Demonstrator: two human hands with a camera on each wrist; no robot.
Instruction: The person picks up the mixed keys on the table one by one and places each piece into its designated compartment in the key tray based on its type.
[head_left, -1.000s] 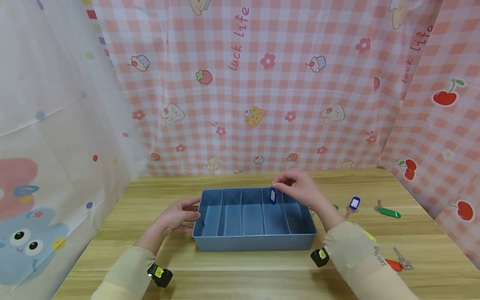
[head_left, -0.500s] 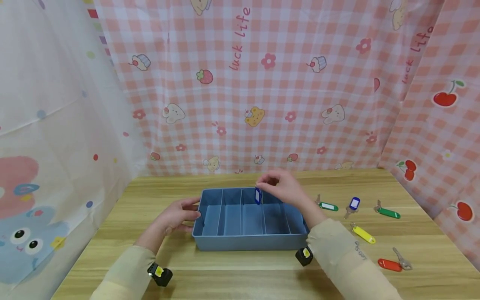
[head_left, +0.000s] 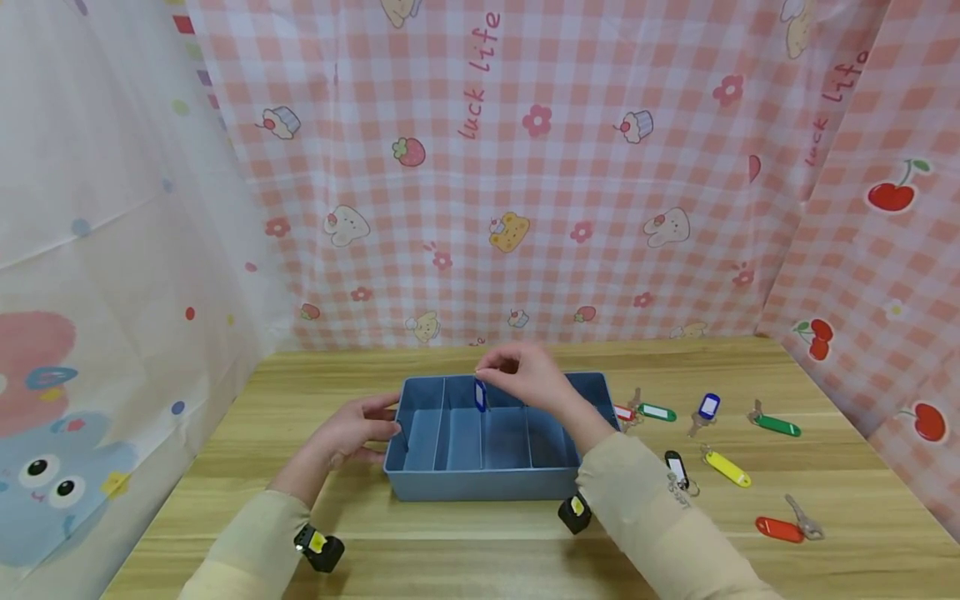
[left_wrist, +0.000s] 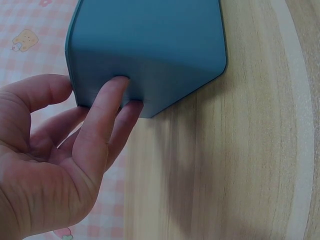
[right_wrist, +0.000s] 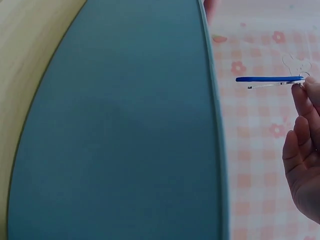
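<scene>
My right hand [head_left: 528, 375] pinches the ring of a key with a blue tag [head_left: 480, 395] between thumb and fingertips. The tag hangs upright over the blue-grey divided box [head_left: 510, 486], near a divider left of its middle. In the right wrist view the blue tag [right_wrist: 267, 79] appears edge-on, with the thin key [right_wrist: 267, 85] alongside it. My left hand [head_left: 360, 431] is at the box's left end. Its loosely bent fingers [left_wrist: 102, 120] rest against the outer end wall [left_wrist: 150, 75]. The right forearm hides part of the box's right side.
Several tagged keys lie on the wooden table right of the box: a green tag [head_left: 657, 412], a blue tag [head_left: 708, 407], another green tag [head_left: 777, 425], a yellow tag [head_left: 727, 469], a black tag [head_left: 677, 468] and a red tag [head_left: 780, 529]. Another red tag [head_left: 623, 412] lies beside the box.
My right hand has moved left over the box, carrying the blue-tagged key from the right compartments to left of the middle. My left hand and the box have stayed in place.
</scene>
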